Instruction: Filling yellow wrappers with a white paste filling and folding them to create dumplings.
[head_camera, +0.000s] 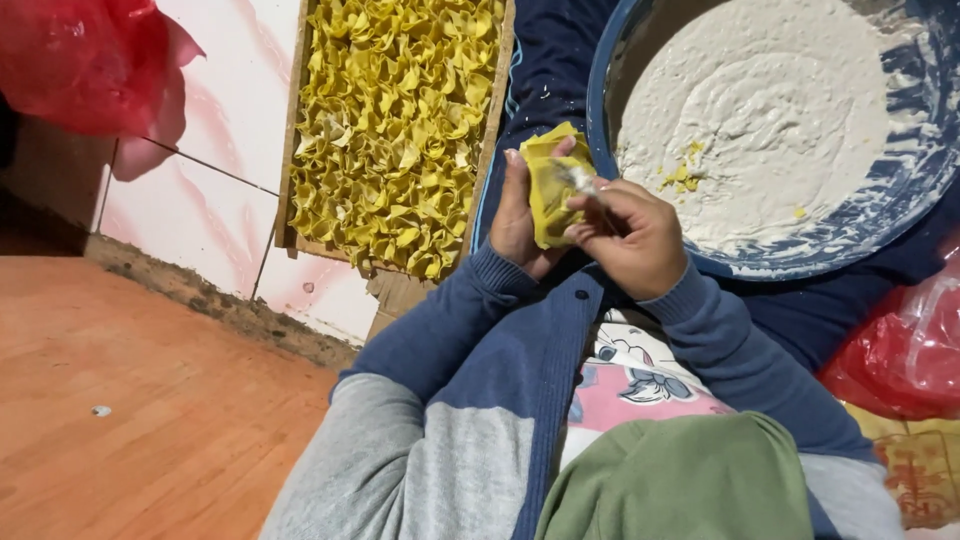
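Yellow wrapper (550, 190) sits folded in the left hand (520, 215), whose fingers clamp around it just in front of the chest. Right hand (630, 235) pinches a small white-smeared stick (582, 180) against the wrapper. Blue bowl (905, 190) of white paste lies beside; tray (295, 130) of folded yellow pieces stands left.

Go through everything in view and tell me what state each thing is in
Left hand: holding the yellow wrapper, partly folded.
Right hand: pinching a small tool against the wrapper.
Blue basin: holds white paste.
Wooden tray: packed with folded yellow pieces.
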